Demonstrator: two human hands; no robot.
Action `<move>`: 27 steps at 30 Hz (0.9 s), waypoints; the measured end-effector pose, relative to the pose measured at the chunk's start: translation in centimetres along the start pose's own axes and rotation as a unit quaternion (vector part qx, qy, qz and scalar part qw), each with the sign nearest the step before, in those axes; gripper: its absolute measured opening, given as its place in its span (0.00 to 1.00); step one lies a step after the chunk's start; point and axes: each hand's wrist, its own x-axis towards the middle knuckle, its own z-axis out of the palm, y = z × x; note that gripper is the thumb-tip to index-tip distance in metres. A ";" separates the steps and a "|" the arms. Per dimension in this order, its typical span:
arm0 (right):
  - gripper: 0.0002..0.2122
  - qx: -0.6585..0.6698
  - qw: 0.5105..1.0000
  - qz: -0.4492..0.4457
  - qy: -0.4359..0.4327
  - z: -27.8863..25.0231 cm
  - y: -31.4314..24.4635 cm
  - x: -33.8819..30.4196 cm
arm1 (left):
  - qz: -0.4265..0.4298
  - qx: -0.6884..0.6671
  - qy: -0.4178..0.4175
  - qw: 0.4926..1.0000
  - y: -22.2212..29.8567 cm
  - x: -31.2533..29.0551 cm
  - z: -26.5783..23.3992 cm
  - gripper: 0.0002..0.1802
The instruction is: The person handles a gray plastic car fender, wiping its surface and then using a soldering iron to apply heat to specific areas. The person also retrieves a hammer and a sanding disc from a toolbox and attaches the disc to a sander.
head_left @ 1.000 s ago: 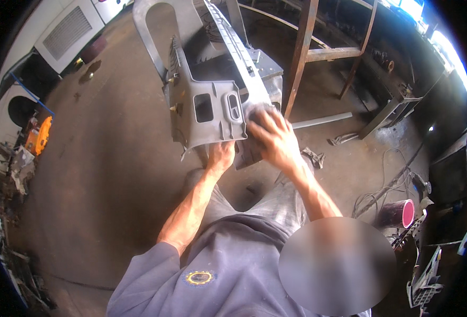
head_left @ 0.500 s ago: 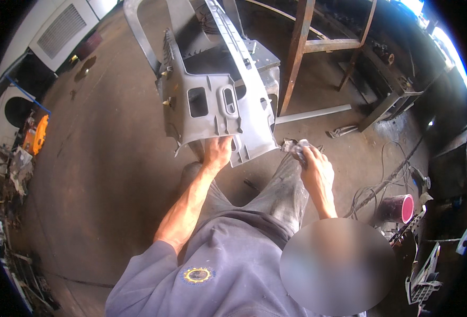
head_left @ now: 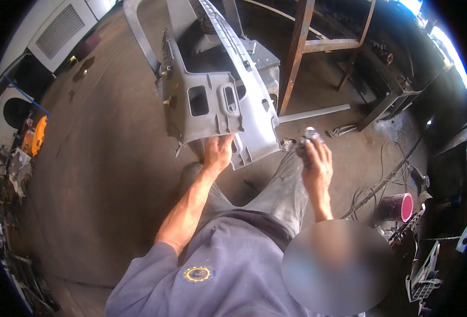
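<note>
A long grey moulded plastic panel, with a square opening, a slotted oval and ribbed edges, rises in front of me, tilted away. My left hand is closed on its near lower edge, the fingertips hidden behind the panel. To the right of the panel, my right hand is closed around a small crumpled silvery-grey thing, whose kind I cannot make out. The hand is apart from the panel. A small crumpled grey piece shows near the panel's lower right corner, by my knee.
Behind the panel is a grey stand. A rusty metal frame and a pale flat bar lie beyond, with pliers on the floor. Cables and a pink-lined round container are at right. An orange part is far left.
My right hand has moved up and slightly right with the silvery thing, away from the panel's corner. My left hand keeps its hold; the panel has shifted only slightly.
</note>
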 end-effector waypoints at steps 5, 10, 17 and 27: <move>0.28 0.139 0.977 -0.149 -0.064 3.4 -7.7 3.3 | 0.008 0.027 -0.010 1.000 -0.5 0.2 0.3 0.16; 0.23 0.210 0.976 0.014 -0.057 5.5 -6.1 10.4 | -0.058 0.005 -0.009 0.998 -1.6 -0.1 -0.5 0.17; 0.25 0.204 0.975 0.066 0.054 0.3 -6.0 8.5 | -0.256 -0.189 0.044 0.947 -8.3 -3.4 2.6 0.18; 0.14 0.603 0.691 0.379 0.124 -2.5 0.4 5.8 | -0.370 -0.343 0.020 0.863 -3.6 -3.2 1.2 0.14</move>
